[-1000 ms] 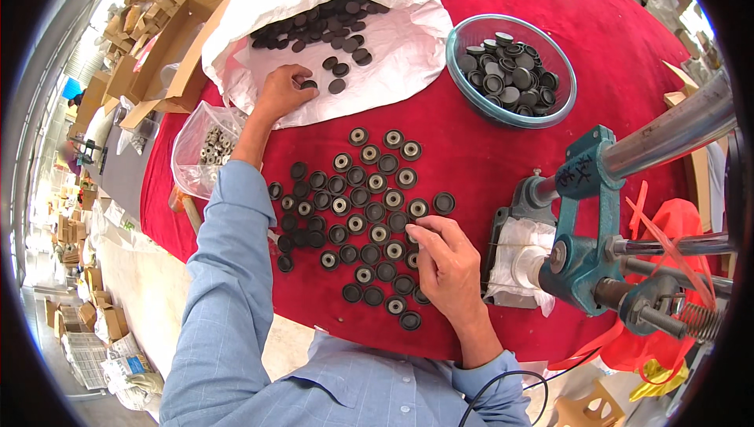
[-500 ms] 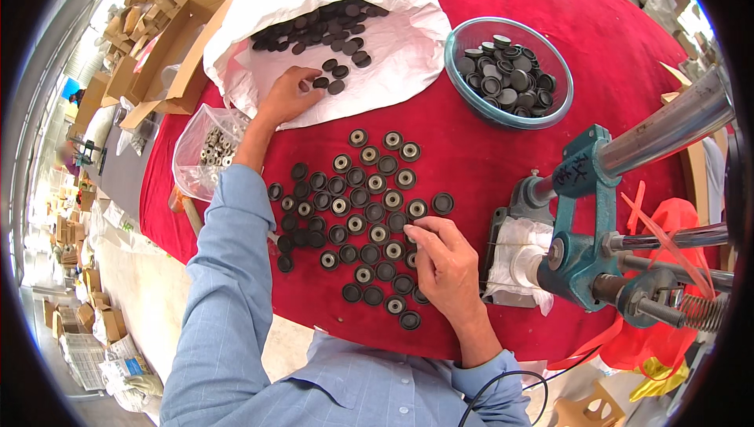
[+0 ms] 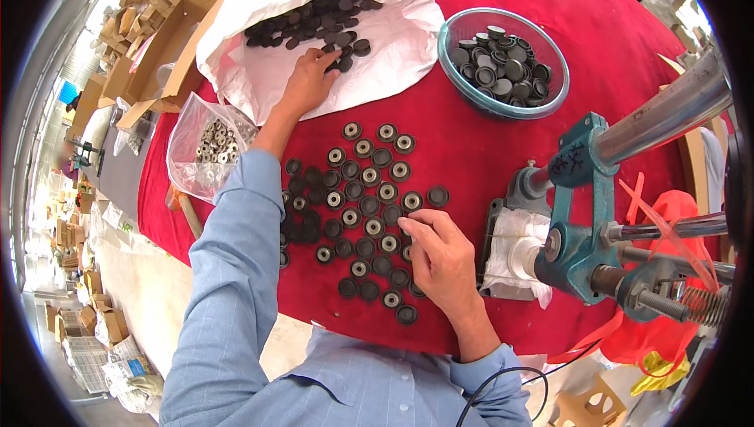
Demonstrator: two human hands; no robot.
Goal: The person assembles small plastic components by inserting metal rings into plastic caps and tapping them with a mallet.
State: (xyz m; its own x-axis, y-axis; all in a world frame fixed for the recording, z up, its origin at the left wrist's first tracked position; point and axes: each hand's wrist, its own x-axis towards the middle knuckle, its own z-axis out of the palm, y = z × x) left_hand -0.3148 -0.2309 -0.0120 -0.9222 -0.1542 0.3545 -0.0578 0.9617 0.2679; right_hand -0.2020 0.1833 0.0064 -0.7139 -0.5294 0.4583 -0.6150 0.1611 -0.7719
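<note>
My left hand point(image 3: 312, 79) reaches into the mouth of a white woven sack point(image 3: 385, 65). Its fingers are stretched out and apart, with the tips at a few loose black round caps point(image 3: 345, 62). More black caps point(image 3: 302, 22) lie heaped deeper in the sack. My right hand point(image 3: 442, 258) stays low over the red cloth, fingers loosely bent and apart, and nothing shows in its grasp. Its fingertips are beside a spread of black caps point(image 3: 369, 205) on the cloth, many with a metal ring in the middle. What lies under its palm is hidden.
A clear bowl point(image 3: 448, 73) of black caps stands right of the sack. On the left lies a clear plastic bag point(image 3: 184, 140) of metal rings point(image 3: 217, 142). A teal hand press point(image 3: 577, 238) stands at the right. Cardboard boxes point(image 3: 169, 58) are beyond the table.
My left hand has moved farther into the sack, up and to the right, toward the caps there. My right hand has barely moved. The whole view has shifted slightly.
</note>
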